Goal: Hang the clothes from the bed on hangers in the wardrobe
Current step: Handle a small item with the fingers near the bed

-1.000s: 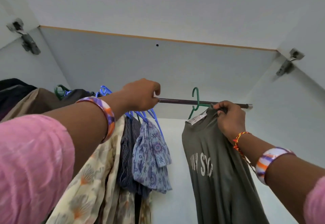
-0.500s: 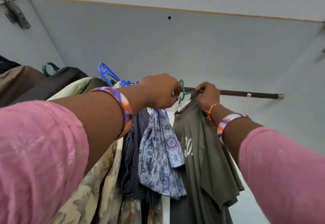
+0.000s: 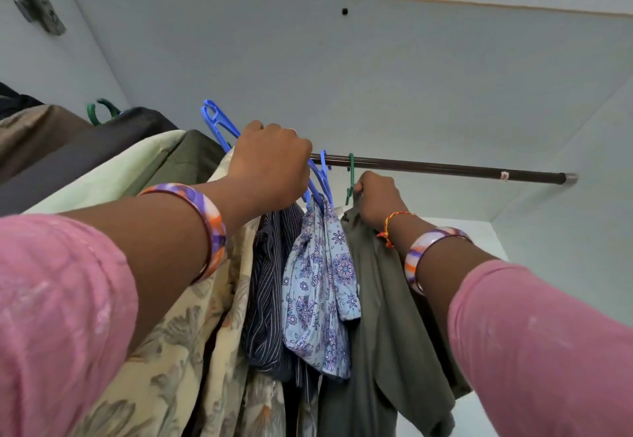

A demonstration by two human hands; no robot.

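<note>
So the olive t-shirt (image 3: 383, 299) has slid further left along the wardrobe rod (image 3: 445, 171) and now hangs right up against the blue patterned top (image 3: 322, 286), where a second ago there was a clear gap. Its green hanger (image 3: 350, 176) is hooked on the rod. Right hand (image 3: 376, 196) still grips the shirt's collar at the hanger. Left hand (image 3: 270, 166) stays clenched around the blue hangers (image 3: 219, 126), bunching those clothes leftward.
</note>
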